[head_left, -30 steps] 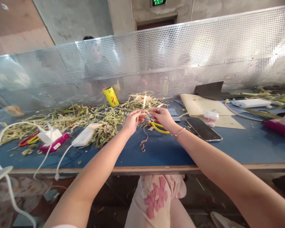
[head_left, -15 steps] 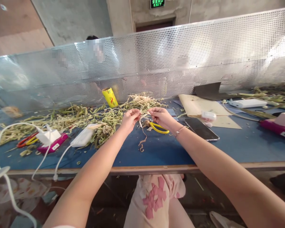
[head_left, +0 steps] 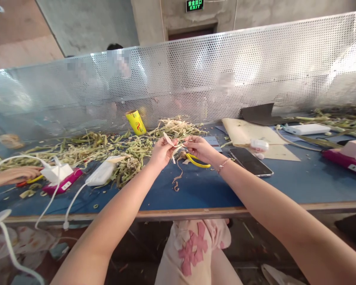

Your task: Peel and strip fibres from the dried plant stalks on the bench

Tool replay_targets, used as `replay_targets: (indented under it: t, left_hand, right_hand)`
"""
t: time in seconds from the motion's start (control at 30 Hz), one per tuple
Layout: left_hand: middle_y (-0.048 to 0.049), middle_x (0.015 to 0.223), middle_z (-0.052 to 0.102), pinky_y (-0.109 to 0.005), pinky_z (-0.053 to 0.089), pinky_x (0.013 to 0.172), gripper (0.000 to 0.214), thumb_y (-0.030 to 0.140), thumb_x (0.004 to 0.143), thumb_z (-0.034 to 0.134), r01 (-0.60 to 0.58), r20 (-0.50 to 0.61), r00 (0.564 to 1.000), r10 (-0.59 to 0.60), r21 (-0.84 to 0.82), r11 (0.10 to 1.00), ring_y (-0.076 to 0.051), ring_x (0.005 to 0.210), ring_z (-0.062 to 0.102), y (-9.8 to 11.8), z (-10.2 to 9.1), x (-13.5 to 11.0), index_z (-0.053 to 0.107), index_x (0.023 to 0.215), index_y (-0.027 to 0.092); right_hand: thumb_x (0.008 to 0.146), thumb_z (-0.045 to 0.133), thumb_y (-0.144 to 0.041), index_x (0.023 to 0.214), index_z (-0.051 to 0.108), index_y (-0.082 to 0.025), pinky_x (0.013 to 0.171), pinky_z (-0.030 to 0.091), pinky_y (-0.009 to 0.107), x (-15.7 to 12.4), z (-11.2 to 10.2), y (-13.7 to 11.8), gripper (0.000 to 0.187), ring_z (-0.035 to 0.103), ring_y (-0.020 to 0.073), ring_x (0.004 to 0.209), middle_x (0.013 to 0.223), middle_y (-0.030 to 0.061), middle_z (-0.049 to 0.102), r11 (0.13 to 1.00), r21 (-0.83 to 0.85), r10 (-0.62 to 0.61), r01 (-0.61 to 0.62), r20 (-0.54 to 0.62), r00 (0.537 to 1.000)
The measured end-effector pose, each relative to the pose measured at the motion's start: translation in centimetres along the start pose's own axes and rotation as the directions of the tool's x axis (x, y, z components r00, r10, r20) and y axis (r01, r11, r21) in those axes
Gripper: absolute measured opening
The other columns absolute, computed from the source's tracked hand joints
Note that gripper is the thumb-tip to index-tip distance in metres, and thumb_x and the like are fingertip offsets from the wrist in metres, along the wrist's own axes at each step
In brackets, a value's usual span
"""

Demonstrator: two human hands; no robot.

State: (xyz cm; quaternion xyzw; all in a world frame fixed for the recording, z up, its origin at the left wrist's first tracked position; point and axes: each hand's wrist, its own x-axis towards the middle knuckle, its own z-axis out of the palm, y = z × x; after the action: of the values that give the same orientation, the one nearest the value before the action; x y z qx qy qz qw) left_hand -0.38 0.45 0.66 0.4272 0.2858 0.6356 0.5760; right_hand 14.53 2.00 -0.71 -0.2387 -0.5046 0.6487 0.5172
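Observation:
My left hand (head_left: 161, 151) and my right hand (head_left: 199, 147) are raised close together over the blue table (head_left: 195, 190). Both pinch a pale dried plant strip (head_left: 174, 147) stretched between their fingertips, with loose ends curling down. Just below my right hand lie yellow-handled scissors (head_left: 197, 160). A thin brown curled shred (head_left: 177, 180) lies on the table under my hands. My right wrist wears a beaded bracelet.
Behind my hands spreads a heap of green and pale plant trimmings (head_left: 106, 148), with a yellow roll (head_left: 135, 121). A phone (head_left: 250, 161), brown paper (head_left: 255, 138), white chargers (head_left: 102, 173) with cables and a pink box (head_left: 63, 183) lie around. Another person's hand (head_left: 16, 174) reaches in at left.
My hands shifted slightly, and the strip's end now sticks up from my left fingers. Another person's hand has come in at the far left over the red-handled scissors.

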Motion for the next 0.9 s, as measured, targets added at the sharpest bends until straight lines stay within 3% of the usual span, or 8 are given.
replay_targets:
  t: [0.2,0.33,0.53,0.77,0.9]
  left_hand:
    - [-0.0012,0.064,0.065,-0.020,0.046,0.062,0.011,0.001,0.057,0.059,0.001,0.033,0.999,-0.003,0.066,0.998,-0.008,0.060,0.060,-0.39,-0.46,0.21,0.054,0.059,0.012]
    - [-0.0015,0.070,0.066,-0.021,0.045,0.065,0.012,0.011,0.058,0.068,-0.039,0.130,0.991,0.025,0.107,0.993,-0.009,0.066,0.060,-0.57,-0.51,0.14,0.060,0.067,0.012]
    - [-0.0011,0.064,0.064,-0.021,0.045,0.059,0.019,0.024,0.055,0.074,-0.032,0.129,0.992,0.014,0.142,0.989,-0.008,0.059,0.058,-0.57,-0.19,-0.29,0.062,0.065,0.013]
    - [0.0034,0.048,0.051,-0.017,0.039,0.046,0.014,0.024,0.060,0.070,0.083,0.181,0.977,-0.111,0.153,0.985,-0.004,0.045,0.048,-0.35,-0.34,-0.52,0.063,0.064,0.013]
    - [0.0031,0.048,0.048,-0.018,0.035,0.040,0.017,0.025,0.059,0.072,0.200,0.278,0.925,-0.261,0.230,0.952,-0.004,0.040,0.042,-0.45,-0.53,-0.62,0.060,0.060,0.013]
  right_hand:
    - [0.055,0.073,-0.018,0.067,0.053,-0.014,0.042,0.029,0.016,-0.09,-0.39,-0.43,0.023,0.037,0.0012,0.046,0.053,-0.0069,0.042,0.996,0.085,-0.019,0.018,0.017,1.000]
    - [0.058,0.070,-0.016,0.067,0.054,-0.014,0.043,0.030,0.017,-0.17,-0.49,-0.64,0.018,0.036,0.0017,0.047,0.056,-0.0061,0.042,0.994,0.109,-0.014,0.008,0.052,0.999]
    - [0.056,0.070,-0.013,0.066,0.057,-0.013,0.041,0.028,0.017,-0.26,-0.36,-0.68,0.016,0.035,0.0012,0.045,0.056,-0.0053,0.046,0.991,0.102,0.075,-0.088,0.124,0.989]
    - [0.057,0.070,-0.011,0.074,0.057,-0.013,0.042,0.031,0.016,-0.14,-0.62,-0.48,0.021,0.040,0.0017,0.044,0.057,-0.0041,0.053,0.990,0.036,0.126,-0.135,0.194,0.973]
    - [0.057,0.070,-0.009,0.077,0.057,-0.014,0.043,0.034,0.015,-0.07,-0.74,-0.52,0.024,0.044,0.0028,0.046,0.057,-0.0038,0.055,0.992,0.041,0.111,-0.117,0.126,0.986]
